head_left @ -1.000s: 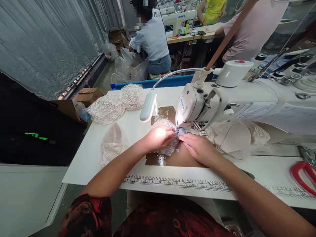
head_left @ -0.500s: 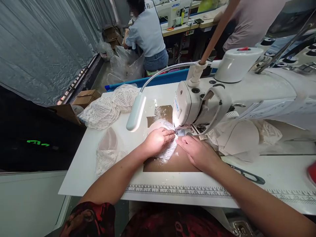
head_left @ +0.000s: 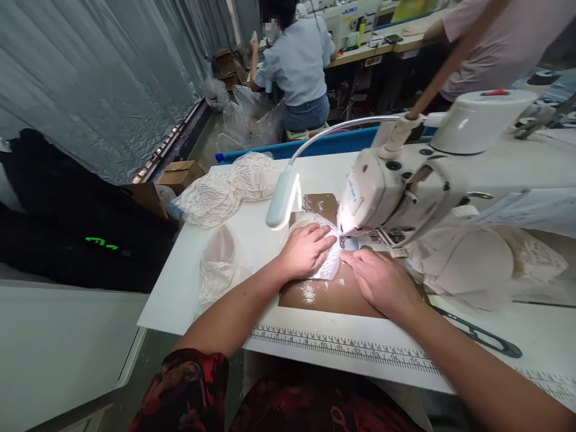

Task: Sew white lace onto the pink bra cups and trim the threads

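Observation:
A white lace bra cup (head_left: 330, 267) lies under the needle end of a white sewing machine (head_left: 364, 192), on a brown-covered patch (head_left: 315, 297) of the table. My left hand (head_left: 308, 251) rests flat on the cup, its fingers a little apart and pointing at the needle. At the cup's right edge, close to the presser foot, my right hand (head_left: 380, 279) pinches the lace with its fingertips; its thumb is mostly hidden. A small lamp (head_left: 281, 201) on a bendable neck lights the spot from the left.
Finished-looking lace cups (head_left: 211, 198) lie at the table's back left, with a sheer lace piece (head_left: 220, 264) nearer. More cups (head_left: 472, 264) sit right of the machine beside a dark flat tool (head_left: 481, 333). A printed ruler (head_left: 337, 348) follows the front edge. Two people work beyond.
The view has swung left, so the table appears further right. My left fingers have spread slightly on the lace cup. A person behind has raised a hand.

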The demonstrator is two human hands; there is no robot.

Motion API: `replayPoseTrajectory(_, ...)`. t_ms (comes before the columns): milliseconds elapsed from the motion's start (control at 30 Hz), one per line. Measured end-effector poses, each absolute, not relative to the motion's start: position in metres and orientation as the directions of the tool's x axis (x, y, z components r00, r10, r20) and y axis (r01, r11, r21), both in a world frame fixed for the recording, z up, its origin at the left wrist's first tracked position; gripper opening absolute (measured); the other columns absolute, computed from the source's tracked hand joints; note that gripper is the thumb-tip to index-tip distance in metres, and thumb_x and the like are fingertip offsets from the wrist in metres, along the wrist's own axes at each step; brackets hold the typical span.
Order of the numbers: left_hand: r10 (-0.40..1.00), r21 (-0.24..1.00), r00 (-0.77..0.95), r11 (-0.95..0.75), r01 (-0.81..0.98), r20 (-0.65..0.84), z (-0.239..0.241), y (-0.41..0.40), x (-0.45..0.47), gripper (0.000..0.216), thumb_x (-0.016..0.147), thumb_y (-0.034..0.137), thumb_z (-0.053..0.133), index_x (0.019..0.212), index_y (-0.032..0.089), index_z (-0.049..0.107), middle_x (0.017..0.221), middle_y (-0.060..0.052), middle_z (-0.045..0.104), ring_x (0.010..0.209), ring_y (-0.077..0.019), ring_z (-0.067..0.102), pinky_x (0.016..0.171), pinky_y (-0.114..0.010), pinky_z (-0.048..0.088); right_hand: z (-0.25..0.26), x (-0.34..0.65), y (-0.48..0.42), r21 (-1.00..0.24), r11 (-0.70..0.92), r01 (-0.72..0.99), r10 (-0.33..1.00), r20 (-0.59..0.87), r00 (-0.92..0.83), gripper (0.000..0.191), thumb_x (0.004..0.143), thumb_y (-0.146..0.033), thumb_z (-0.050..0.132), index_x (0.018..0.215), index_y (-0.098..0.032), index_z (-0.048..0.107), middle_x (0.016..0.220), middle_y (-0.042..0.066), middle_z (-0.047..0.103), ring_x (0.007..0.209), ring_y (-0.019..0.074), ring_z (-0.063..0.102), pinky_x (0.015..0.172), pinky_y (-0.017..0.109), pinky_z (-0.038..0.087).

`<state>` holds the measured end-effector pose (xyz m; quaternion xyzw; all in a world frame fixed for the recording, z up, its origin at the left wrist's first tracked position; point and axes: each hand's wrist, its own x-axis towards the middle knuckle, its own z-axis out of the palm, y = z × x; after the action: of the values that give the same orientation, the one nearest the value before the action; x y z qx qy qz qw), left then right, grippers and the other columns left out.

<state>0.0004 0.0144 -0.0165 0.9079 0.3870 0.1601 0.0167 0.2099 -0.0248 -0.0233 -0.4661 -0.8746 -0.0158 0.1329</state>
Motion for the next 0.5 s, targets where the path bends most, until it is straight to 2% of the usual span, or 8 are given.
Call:
replayPoseTrajectory(100, 0.78, 0.077, 0.59, -0.614, 0.785, 0.209, -0.012, 0.007, 0.004, 0.037, 0.092, 0.03, 0.039, 0.124, 0.021, 0.056, 0.133, -0.008, 0.054, 0.112, -0.0276, 0.048, 0.087, -0.042, 0.042, -0.03, 0.211, -0.025, -0.124, 0.572, 0.811, 0.802, 0.292, -0.521, 0.04, 0.088, -0.013, 0.038, 0.115, -0.018, 0.066, 0.094, 0.007, 0.068, 0.077, 0.0208, 0.061, 0.068, 0.032, 0.044)
replayPoseTrajectory(200, 0.872, 0.048, 0.475, -0.483, 0.875, 0.117, -0.001, -0.004, 0.002, 0.035, 0.089, 0.027, 0.042, 0.12, 0.02, 0.057, 0.127, -0.009, 0.056, 0.108, -0.0285, 0.05, 0.078, -0.04, 0.043, -0.035, 0.214, -0.023, -0.163, 0.597, 0.785, 0.788, 0.302, -0.537, 0.039, 0.09, -0.017, 0.037, 0.118, -0.017, 0.064, 0.099, 0.008, 0.067, 0.086, 0.0225, 0.063, 0.075, 0.034, 0.047)
replayPoseTrajectory(300, 0.907, 0.118, 0.416, -0.422, 0.899, 0.07, 0.012, -0.02, -0.02, 0.027, 0.089, 0.03, 0.044, 0.106, 0.02, 0.061, 0.111, -0.007, 0.062, 0.099, -0.0251, 0.054, 0.078, -0.037, 0.044, -0.038, 0.218, -0.02, -0.196, 0.611, 0.767, 0.783, 0.294, -0.548, 0.039, 0.092, -0.021, 0.035, 0.117, -0.018, 0.064, 0.102, 0.009, 0.066, 0.09, 0.0238, 0.063, 0.077, 0.036, 0.049)
replayPoseTrajectory(367, 0.923, 0.192, 0.366, -0.382, 0.904, 0.114, 0.018, -0.033, -0.048, 0.026, 0.09, 0.032, 0.043, 0.105, 0.021, 0.061, 0.108, -0.006, 0.063, 0.098, -0.0225, 0.056, 0.084, -0.036, 0.044, -0.039, 0.219, -0.019, -0.213, 0.61, 0.764, 0.787, 0.279, -0.55, 0.039, 0.092, -0.022, 0.034, 0.117, -0.019, 0.064, 0.103, 0.008, 0.066, 0.09, 0.0243, 0.064, 0.076, 0.038, 0.05)
replayPoseTrajectory(433, 0.957, 0.232, 0.166, -0.223, 0.947, 0.239, 0.02, -0.046, -0.086, 0.03, 0.091, 0.032, 0.043, 0.114, 0.018, 0.057, 0.118, -0.009, 0.06, 0.109, -0.0242, 0.053, 0.093, -0.038, 0.042, -0.04, 0.22, -0.018, -0.225, 0.607, 0.763, 0.791, 0.265, -0.551, 0.04, 0.092, -0.024, 0.033, 0.118, -0.019, 0.063, 0.104, 0.008, 0.066, 0.09, 0.025, 0.064, 0.075, 0.039, 0.051)
replayPoseTrajectory(500, 0.934, 0.279, -0.167, 0.076, 0.957, 0.317, 0.017, -0.057, -0.126, 0.03, 0.091, 0.032, 0.044, 0.113, 0.016, 0.056, 0.119, -0.013, 0.058, 0.114, -0.0276, 0.05, 0.099, -0.043, 0.038, -0.041, 0.22, -0.017, -0.235, 0.604, 0.761, 0.795, 0.252, -0.552, 0.042, 0.092, -0.026, 0.031, 0.119, -0.019, 0.063, 0.105, 0.009, 0.067, 0.091, 0.0259, 0.064, 0.075, 0.041, 0.051)
